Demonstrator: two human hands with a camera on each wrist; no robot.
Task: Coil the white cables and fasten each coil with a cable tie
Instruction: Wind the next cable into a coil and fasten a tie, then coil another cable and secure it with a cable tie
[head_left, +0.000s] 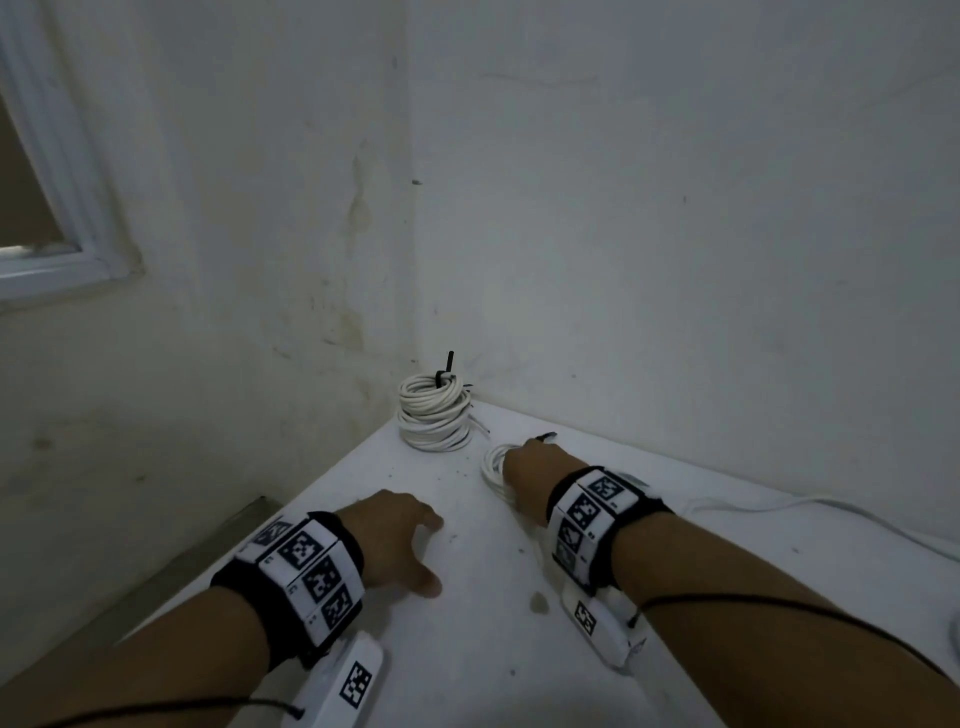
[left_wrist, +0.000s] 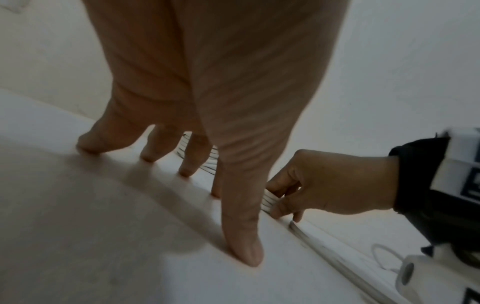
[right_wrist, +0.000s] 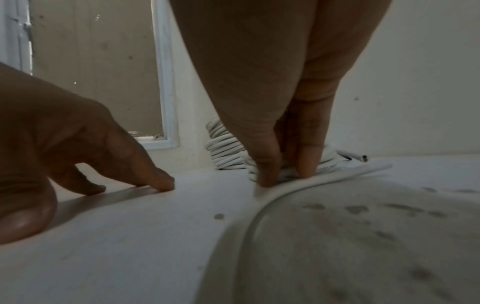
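- The right hand (head_left: 524, 462) pinches a small coil of white cable (left_wrist: 269, 200) on the white table (head_left: 467, 649), so the loops do not spring apart.
- The left hand (head_left: 395, 540) holds nothing; its spread fingertips (left_wrist: 245, 255) press the table, likely for balance.
- Two tied white coils (head_left: 435, 418) sit stacked in the corner, out of the way.
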